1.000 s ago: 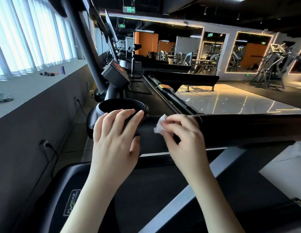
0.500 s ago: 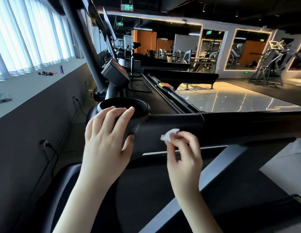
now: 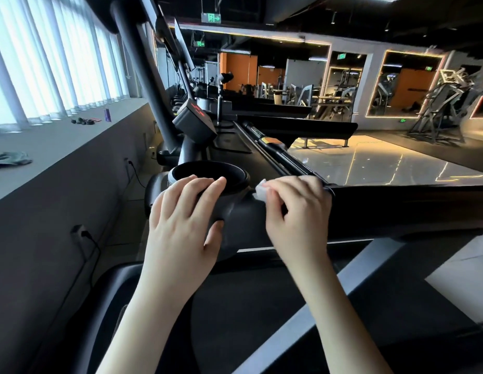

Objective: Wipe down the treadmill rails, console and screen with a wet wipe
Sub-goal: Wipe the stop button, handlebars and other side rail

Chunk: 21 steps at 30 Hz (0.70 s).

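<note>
The treadmill's black handrail (image 3: 396,209) runs across the middle of the view and ends at the left in a round black cup holder (image 3: 235,175). My left hand (image 3: 183,222) rests over the cup holder's near side, fingers on its rim and thumb below. My right hand (image 3: 297,211) pinches a small white wet wipe (image 3: 260,190) and presses it on the rail's top just right of the cup holder. Most of the wipe is hidden under my fingers. The tilted console (image 3: 195,121) with red digits stands behind.
A grey ledge (image 3: 59,152) along the windows on the left carries a cloth (image 3: 10,159) and small items. A wall socket with a cable (image 3: 82,236) sits below it. Other treadmills line up ahead. The dark belt (image 3: 262,306) lies under my arms, with glossy floor at right.
My right hand with the wipe went down the rail's front face and has come back up onto its top near the cup holder. My left hand stays on the cup holder.
</note>
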{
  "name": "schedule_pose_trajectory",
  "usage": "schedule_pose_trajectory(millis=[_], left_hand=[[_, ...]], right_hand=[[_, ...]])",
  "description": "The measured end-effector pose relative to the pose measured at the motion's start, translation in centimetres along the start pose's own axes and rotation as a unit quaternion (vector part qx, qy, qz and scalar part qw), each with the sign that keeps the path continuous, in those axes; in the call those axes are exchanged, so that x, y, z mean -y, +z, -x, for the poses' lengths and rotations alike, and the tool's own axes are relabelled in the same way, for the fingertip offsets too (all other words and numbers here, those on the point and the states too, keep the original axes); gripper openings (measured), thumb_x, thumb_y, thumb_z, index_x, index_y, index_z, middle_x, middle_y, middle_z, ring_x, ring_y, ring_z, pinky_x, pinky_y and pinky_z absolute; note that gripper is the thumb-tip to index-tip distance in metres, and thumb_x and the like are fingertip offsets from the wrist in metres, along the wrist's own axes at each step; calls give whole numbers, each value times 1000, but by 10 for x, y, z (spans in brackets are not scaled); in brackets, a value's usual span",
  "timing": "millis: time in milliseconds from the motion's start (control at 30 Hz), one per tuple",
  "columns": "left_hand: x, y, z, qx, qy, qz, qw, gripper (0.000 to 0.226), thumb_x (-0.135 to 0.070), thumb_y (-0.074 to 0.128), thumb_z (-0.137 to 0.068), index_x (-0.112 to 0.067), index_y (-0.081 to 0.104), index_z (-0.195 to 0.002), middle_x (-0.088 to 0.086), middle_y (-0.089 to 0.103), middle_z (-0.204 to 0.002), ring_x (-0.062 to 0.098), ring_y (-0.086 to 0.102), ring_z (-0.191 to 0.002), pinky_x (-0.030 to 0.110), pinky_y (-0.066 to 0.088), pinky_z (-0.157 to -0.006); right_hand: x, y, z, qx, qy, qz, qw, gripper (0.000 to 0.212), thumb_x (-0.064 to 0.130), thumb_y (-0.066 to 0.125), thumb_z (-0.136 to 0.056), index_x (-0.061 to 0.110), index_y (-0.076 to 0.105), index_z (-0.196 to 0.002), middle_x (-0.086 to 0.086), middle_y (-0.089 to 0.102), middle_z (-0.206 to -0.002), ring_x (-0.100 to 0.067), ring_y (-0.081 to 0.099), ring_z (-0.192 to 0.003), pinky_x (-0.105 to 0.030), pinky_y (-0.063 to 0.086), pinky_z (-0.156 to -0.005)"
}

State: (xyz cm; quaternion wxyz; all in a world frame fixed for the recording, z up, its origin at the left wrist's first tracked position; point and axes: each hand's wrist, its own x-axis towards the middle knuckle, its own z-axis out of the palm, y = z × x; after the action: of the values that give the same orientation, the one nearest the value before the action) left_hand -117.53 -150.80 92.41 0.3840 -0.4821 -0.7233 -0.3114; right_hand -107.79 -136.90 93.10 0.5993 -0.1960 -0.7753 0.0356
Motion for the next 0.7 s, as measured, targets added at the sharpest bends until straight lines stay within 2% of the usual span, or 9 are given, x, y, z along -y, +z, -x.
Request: schedule_pose_trajectory(millis=[100,167,233,267,367,467,600,700], left_hand=[[0,1,0,-1,-2,7,1000,58,-21,56,-77,-13,53,-134,3,56,-126,24,42,-124,36,27,-104],[0,2,1,-1,-2,9,1000,59,-19,60,-75,-13,53,-134,3,56,-126,24,42,-124,36,27,-105],[1,2,1,0,-1,9,1000,59,-18,60,-75,-13,53,-134,3,56,-127,24,41,-124,36,27,-105],[1,2,2,0,-1,10,1000,59,-18,60,-76,-13,54,-134,3,56,-127,23,41,-125,35,27,-106],[2,1,2,-1,2,11,1000,58,-19,59,-76,-13,54,-134,2,56,-127,23,42,-124,34,26,-106],[3,1,2,2,4,11,1000,57,-21,55,-78,-14,53,-135,2,55,-127,23,41,-125,35,27,-106],[3,0,2,3,4,22,1000,56,-14,55,-78,-14,53,-135,1,55,-128,23,41,-125,36,27,-107],[4,-1,1,1,5,27,1000,56,-11,54,-78,-14,53,-135,1,56,-128,24,41,-125,36,26,-108]], right_hand=[[3,3,-27,123,73,35,989,32,23,40,-87,24,70,-76,7,69,-77,-20,51,-90,-28,22,-80],[5,7,-39,214,93,56,971,32,18,41,-90,23,69,-74,2,61,-68,-26,51,-89,-31,25,-83],[5,6,-44,248,87,37,964,34,10,47,-89,21,53,-57,2,46,-54,-29,45,-77,-33,31,-81],[2,4,-44,250,85,17,964,34,9,49,-88,20,51,-55,1,47,-53,-28,45,-75,-33,35,-81],[-9,1,-42,235,97,-25,967,26,11,52,-88,16,70,-71,-3,66,-65,-26,58,-80,-34,43,-88],[-6,5,-39,207,84,-32,974,25,14,51,-85,17,72,-73,-3,69,-70,-26,60,-84,-38,45,-89],[-8,-8,-20,138,8,-129,982,21,25,58,-87,16,77,-86,9,73,-85,-18,60,-90,-42,49,-84],[-19,-15,-2,41,-54,-98,993,12,19,69,-86,12,78,-91,5,71,-93,-23,60,-88,-42,49,-79]])
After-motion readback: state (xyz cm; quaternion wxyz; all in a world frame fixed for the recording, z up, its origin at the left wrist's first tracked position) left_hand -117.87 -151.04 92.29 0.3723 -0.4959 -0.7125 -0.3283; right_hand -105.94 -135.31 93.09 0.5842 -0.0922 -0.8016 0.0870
